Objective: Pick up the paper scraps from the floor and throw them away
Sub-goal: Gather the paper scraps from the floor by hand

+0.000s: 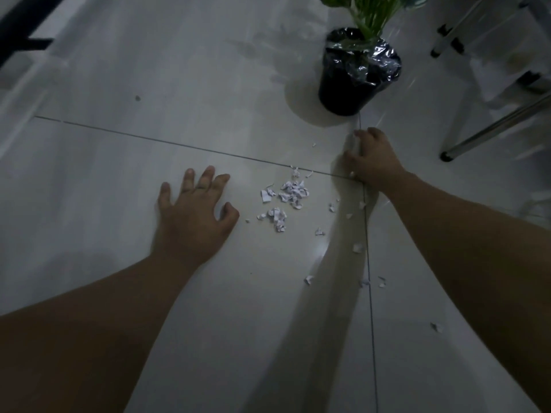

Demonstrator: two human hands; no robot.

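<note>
Small white paper scraps (290, 193) lie in a loose heap on the pale tiled floor, with a second clump (276, 218) just below it and several stray bits scattered to the right and nearer me. My left hand (195, 211) rests flat on the floor left of the heap, fingers spread, holding nothing. My right hand (372, 159) is curled above and right of the heap, fingers closed around what looks like pale scraps; it is blurred. A black bin (354, 81) lined with a shiny black bag stands just beyond the right hand.
Green leaves (369, 13) hang over the bin. Metal legs with black feet (447, 156) stand at the right, more legs at the top right. A dark furniture edge (24, 28) is at the top left. Tile joints cross the floor.
</note>
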